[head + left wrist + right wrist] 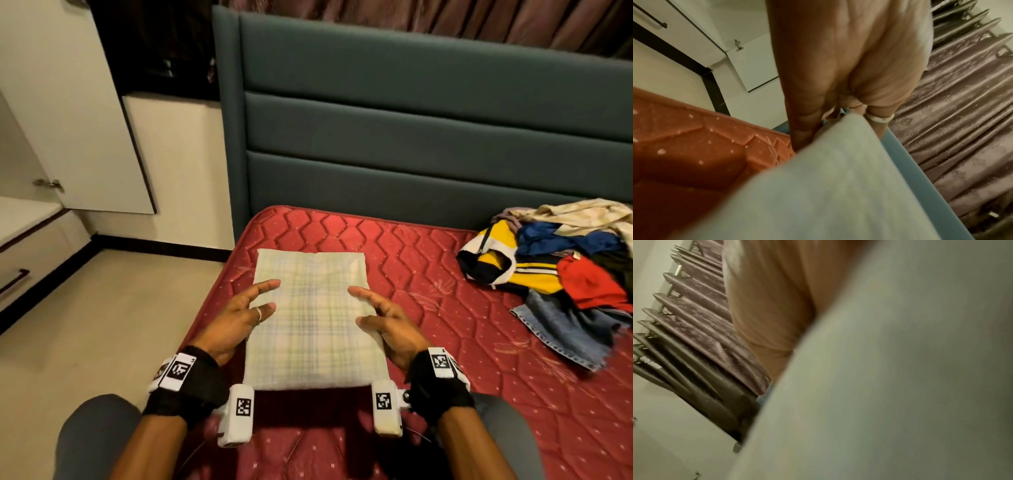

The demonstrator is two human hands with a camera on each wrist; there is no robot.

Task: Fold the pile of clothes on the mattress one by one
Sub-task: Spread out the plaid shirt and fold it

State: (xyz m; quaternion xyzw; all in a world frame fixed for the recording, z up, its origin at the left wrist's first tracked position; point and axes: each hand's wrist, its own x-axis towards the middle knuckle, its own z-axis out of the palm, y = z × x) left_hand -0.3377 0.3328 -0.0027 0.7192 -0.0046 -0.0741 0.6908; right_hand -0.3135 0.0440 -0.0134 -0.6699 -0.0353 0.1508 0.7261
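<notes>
A pale plaid garment [313, 318], folded into a neat rectangle, lies flat near the left edge of the red quilted mattress [428, 270]. My left hand [253, 305] lies along its left side with straight fingers over the edge. On the right side, my right hand [376, 308] mirrors it, fingers spread and straight. Up close, the left wrist view shows the cloth [828, 186] against my left hand [849, 65]. The cloth [900, 386] fills most of the right wrist view below my right hand [772, 305]. The pile of unfolded clothes [561, 260] sits at the mattress's far right.
A teal padded headboard [411, 137] stands behind the mattress, with a curtain [445, 20] above it. Left of the bed are a beige floor [102, 325], an open white wardrobe door [68, 120] and a drawer unit [20, 260]. My knees show at the bottom.
</notes>
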